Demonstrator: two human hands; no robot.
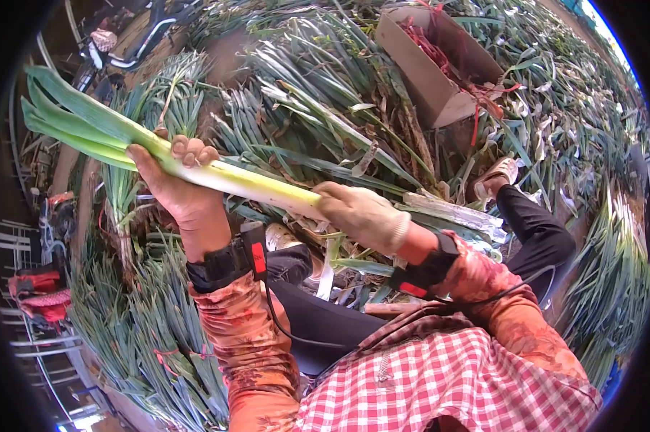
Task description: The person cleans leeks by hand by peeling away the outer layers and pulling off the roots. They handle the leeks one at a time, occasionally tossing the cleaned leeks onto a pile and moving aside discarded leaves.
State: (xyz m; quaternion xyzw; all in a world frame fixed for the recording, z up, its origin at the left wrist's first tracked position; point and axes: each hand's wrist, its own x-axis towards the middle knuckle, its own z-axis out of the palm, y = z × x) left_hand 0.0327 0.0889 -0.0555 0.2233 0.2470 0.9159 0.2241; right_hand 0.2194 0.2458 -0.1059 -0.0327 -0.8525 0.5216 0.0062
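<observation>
A thick leek [256, 186] lies slantwise across the view, its green leaves at the upper left and its white stalk toward the centre. My left hand [177, 173], bare, is wrapped round the stalk just below the leaves. Around the lower end of the stalk my right hand [361, 214], in a pale glove, is closed. The glove hides the root end. Below the leek are my dark-trousered legs and leaf scraps.
A cardboard box [436, 83] with red ties stands at the upper right. Piled leeks [317, 93] cover the ground ahead; more bundles lie at the left [159, 338] and right [613, 266]. Metal racks and a red bag [40, 295] are at the far left.
</observation>
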